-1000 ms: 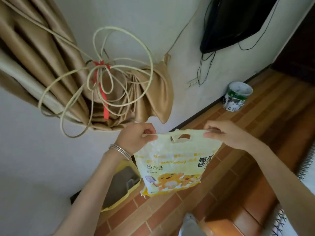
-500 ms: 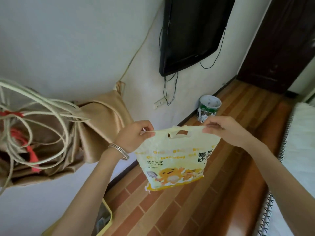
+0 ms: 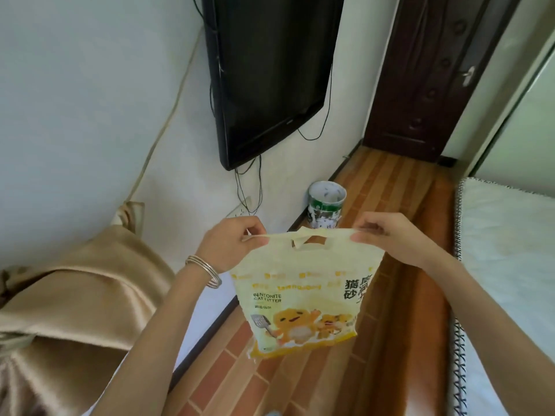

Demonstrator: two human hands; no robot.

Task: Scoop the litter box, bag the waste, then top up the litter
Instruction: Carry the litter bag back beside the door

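Pinching the top strip of a yellow bentonite cat litter bag (image 3: 303,298) at its two ends, the person holds it in the air in front of them, above the brown brick-pattern floor (image 3: 399,340). The left hand (image 3: 231,244), with thin metal bangles (image 3: 204,270) on its wrist, has thumb and curled fingers closed on the left corner. The right hand (image 3: 387,238) grips the right corner the same way. Between them the top edge is drawn taut and nearly level, and the punched carry handle (image 3: 309,243) sits in the middle with its flap hanging loose.

Holding by the corners and not by the handle suggests the aim is to open the bag's mouth, by tearing or by pulling the seal apart, ahead of topping up. Whether the seal is already broken cannot be told. The bag hangs fairly flat and slack, so it looks light or part empty.

No litter box, scoop or waste bag is in view, so the pour cannot begin from this position; the bag would have to be carried to the box first.

Behind the bag a green-and-white tin (image 3: 326,205) stands on the floor against the wall, under a wall-mounted television (image 3: 270,70) with dangling cables. A beige curtain (image 3: 78,295) bunches at the left, and a white-covered bed (image 3: 504,250) runs along the right.
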